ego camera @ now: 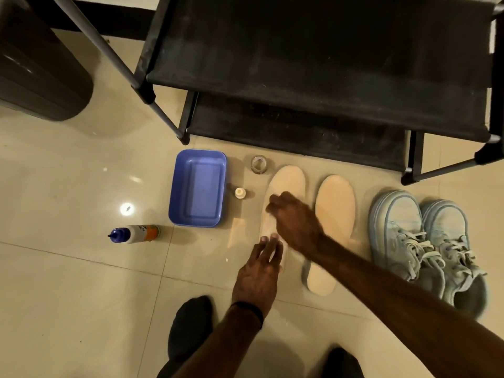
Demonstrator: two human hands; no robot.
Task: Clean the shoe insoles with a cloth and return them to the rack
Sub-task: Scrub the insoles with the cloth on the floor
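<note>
Left hand [259,271]: lower centre of frame, fingers spread flat and pressing the heel end of the left insole [283,197]; no closed grasp, just pinning it to the floor.
Right hand [293,222]: just above the left hand, over the insole's middle, fingers curled and blurred; whether a cloth sits under the palm cannot be told, though a pale fold shows at the heel between the two hands.
Insole under the hands: centre of frame, long axis running near-vertical, toe toward the rack [313,77], heel toward the person.
Nearer hand: both on it; right covers the midsection, left anchors the heel.
Likely stroke: along the long axis, toe-ward from the pinned heel, judged from the hold.
Second insole [336,205]: just right of the first, parallel, partly crossed by the right forearm; apparently not yet being wiped.
Sneakers [422,241]: pale blue pair, right of the insoles, near but apart.
Blue tray [197,186]: left of the insole, apart.
Small cap-like piece [240,192] and tape roll [259,164]: between tray and insole toe, close enough to be nudged by a wide stroke.
Bottle [133,234]: lying on its side, lower left, well apart.
Rack shelves: upper right, bare, directly beyond the toes; path to them unobstructed.
</note>
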